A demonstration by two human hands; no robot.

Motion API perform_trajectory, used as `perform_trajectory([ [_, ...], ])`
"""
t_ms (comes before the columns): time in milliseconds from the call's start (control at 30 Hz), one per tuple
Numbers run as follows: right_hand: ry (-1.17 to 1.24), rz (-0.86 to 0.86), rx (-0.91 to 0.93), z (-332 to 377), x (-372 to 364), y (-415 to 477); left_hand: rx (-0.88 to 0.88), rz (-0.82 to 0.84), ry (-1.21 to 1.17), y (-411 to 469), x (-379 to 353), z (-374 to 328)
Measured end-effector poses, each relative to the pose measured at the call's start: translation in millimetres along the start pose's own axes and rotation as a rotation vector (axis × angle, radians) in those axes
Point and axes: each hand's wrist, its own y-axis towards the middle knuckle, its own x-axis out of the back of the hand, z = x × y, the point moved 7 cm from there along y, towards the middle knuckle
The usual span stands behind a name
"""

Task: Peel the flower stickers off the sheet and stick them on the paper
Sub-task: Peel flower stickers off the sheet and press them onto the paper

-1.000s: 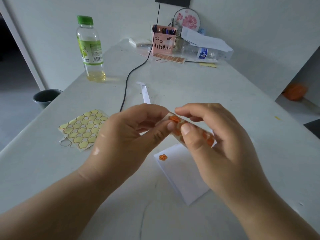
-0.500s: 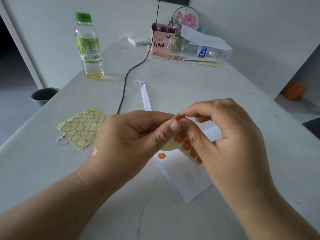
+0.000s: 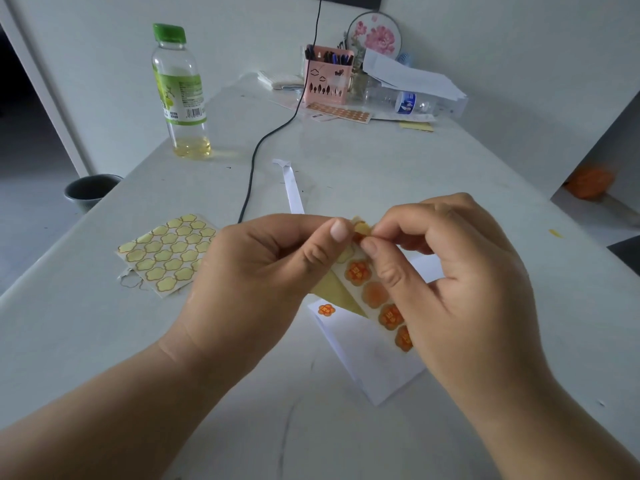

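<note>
- We see the table (image 3: 381,161) under both forearms, which reach in from the near edge and meet above its middle.
- The left hand (image 3: 256,271) is curled, its thumb and forefinger pinching the top of the sheet (image 3: 358,271).
- The right hand (image 3: 460,282) is curled too, pinching the top sticker (image 3: 362,229).
- The paper (image 3: 363,355) lies flat beneath the hands.
- We see the sheet held up above the paper.
- A stuck sticker (image 3: 326,310) sits at the paper's far left corner.

A pale grey table (image 3: 381,168) meets white walls (image 3: 519,46), a dark bin (image 3: 90,189) on the grey floor (image 3: 27,233).
</note>
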Motion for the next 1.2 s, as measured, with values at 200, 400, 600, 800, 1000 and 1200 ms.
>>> perform_trajectory([
  [200, 0.1, 0.057, 0.031, 3, -4, 1, 0.122, -0.006, -0.101, 2, 0, 9],
  [400, 0.415, 0.119, -0.431, -30, -22, 8, 0.388, -0.395, -0.219, 15, 40, 33],
  [600, 0.174, 0.649, -0.69, -66, -69, -17, 0.466, -0.478, -0.377, 11, 54, 43],
  [800, 0.144, 0.801, -0.757, -75, -82, -35, 0.47, -0.424, -0.327, 17, 44, 44],
  [1000, 0.053, 0.819, -0.711, -76, -87, -37, 0.475, -0.443, -0.336, 19, 46, 48],
  [1200, 0.008, 0.837, -0.634, -73, -88, -35, 0.455, -0.436, -0.334, 20, 46, 47],
])
